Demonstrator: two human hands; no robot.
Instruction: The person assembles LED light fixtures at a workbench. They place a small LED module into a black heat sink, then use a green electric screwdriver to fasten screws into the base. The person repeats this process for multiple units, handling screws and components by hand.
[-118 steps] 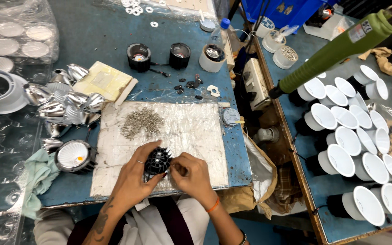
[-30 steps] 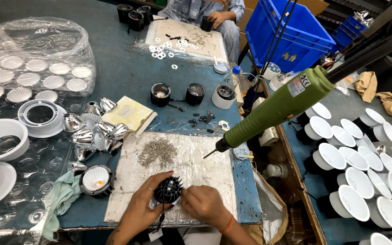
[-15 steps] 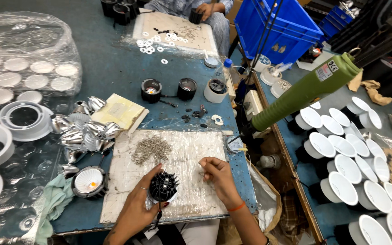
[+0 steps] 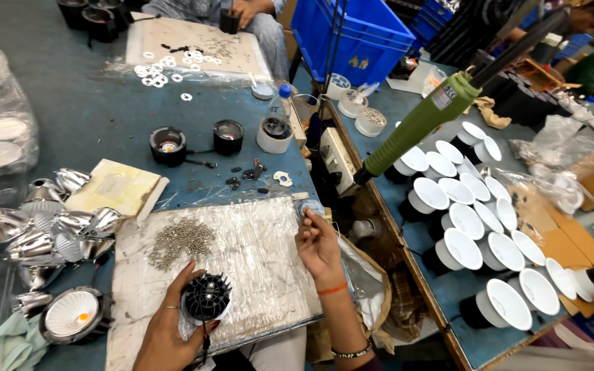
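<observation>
Firmly gripping black finned heat sink [image 4: 206, 297] in left hand [image 4: 173, 326] for steadiness, right hand [image 4: 317, 240] loosely curled beyond it.

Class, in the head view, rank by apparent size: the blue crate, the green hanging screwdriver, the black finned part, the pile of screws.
1. Blue crate
2. Green hanging screwdriver, though nearness to the camera may enlarge it
3. Pile of screws and black finned part: too alike to rank

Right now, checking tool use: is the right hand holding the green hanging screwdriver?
No, the right hand is empty-fingered by the mat's edge; the green screwdriver hangs apart.
</observation>
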